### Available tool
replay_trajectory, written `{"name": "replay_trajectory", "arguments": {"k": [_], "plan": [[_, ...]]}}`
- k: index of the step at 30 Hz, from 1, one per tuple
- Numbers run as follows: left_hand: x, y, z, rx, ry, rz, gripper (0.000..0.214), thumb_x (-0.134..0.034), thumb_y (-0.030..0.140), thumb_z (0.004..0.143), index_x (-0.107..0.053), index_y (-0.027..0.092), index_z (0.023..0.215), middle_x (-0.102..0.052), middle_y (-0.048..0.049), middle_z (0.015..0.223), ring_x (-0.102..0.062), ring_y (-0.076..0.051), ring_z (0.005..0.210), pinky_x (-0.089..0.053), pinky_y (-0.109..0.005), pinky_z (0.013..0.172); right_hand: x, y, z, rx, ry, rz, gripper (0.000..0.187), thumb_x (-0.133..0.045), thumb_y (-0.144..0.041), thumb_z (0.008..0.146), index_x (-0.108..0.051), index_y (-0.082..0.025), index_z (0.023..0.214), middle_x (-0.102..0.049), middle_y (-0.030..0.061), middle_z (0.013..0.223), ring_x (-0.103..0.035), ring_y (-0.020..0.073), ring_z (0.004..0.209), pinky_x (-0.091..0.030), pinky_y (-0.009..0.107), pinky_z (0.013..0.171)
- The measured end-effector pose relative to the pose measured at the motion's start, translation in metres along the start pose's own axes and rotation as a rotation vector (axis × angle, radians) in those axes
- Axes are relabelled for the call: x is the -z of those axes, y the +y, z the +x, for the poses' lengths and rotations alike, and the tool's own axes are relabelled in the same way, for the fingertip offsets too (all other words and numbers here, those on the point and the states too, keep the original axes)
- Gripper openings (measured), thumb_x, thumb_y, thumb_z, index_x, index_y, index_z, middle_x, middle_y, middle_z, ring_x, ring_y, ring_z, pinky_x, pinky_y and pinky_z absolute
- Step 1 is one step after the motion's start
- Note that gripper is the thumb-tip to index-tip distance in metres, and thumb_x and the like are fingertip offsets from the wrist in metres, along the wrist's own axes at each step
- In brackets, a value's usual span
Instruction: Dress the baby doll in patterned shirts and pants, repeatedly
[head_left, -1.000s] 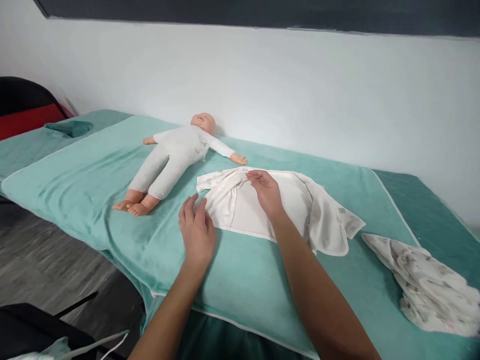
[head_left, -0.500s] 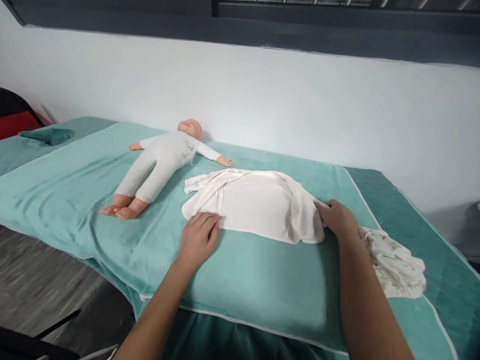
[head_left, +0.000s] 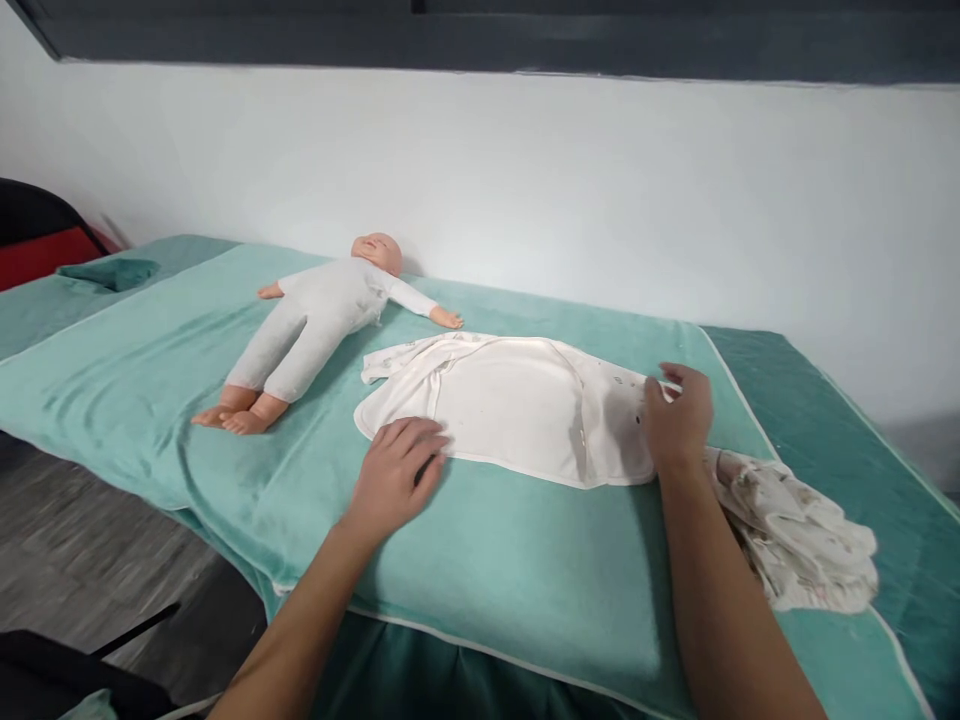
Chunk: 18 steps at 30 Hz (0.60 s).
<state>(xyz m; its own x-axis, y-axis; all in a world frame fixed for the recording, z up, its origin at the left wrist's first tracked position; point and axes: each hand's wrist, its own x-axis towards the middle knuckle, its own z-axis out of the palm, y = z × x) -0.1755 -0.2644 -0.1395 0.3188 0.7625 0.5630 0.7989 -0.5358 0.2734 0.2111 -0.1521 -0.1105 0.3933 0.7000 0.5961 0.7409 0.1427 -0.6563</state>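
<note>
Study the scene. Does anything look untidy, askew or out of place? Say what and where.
The printed cloth lies crumpled in a heap at the right, whereas the white garment beside it is spread flat. Nothing looks spilled or damaged.

The right hand (head_left: 679, 420) has left the far middle of the white, cream-trimmed cotton baby garment (head_left: 510, 405) for its end nearest the right edge of the teal terry-covered table (head_left: 487, 570), fingers now loosely curled. The loose flap that trailed out there a second ago is drawn in against the body. The left hand (head_left: 394, 475) has slid from bare terry onto the garment's near hem.
</note>
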Motion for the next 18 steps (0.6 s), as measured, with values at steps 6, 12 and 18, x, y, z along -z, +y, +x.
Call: {"name": "replay_trajectory", "arguments": {"k": [6,12,18], "plan": [[0.000,0.012,0.009,-0.034,-0.133,-0.017,0.013,-0.056,0.031,0.099,-0.063,0.021,0.105,-0.068,-0.0078,0.131,-0.056,-0.026,0.128,-0.044,-0.046,0.103,-0.015,-0.063,-0.045,0.218,-0.454,0.148,0.033,-0.050,-0.040,0.096,-0.068,-0.023,0.119,-0.073,0.0096,0.122,-0.066,0.0259,0.116,-0.049,0.048,0.108],[-0.001,0.009,0.011,0.020,-0.133,-0.027,0.017,-0.053,0.033,0.100,-0.059,0.021,0.090,-0.070,-0.0083,0.127,-0.057,-0.027,0.127,-0.045,-0.047,0.101,-0.064,-0.099,-0.078,0.269,-0.770,-0.189,0.064,-0.041,-0.046,0.100,-0.042,-0.010,0.153,-0.042,0.0221,0.161,-0.034,0.0322,0.153,-0.030,0.051,0.123],[-0.005,0.007,0.008,0.012,-0.113,-0.028,0.020,-0.053,0.031,0.100,-0.062,0.021,0.084,-0.070,-0.0085,0.129,-0.058,-0.027,0.126,-0.047,-0.048,0.100,-0.086,-0.098,-0.054,0.125,-0.794,-0.489,0.075,-0.034,-0.051,0.103,-0.033,0.003,0.155,-0.024,0.0300,0.166,-0.018,0.0354,0.158,-0.021,0.052,0.125]]}}
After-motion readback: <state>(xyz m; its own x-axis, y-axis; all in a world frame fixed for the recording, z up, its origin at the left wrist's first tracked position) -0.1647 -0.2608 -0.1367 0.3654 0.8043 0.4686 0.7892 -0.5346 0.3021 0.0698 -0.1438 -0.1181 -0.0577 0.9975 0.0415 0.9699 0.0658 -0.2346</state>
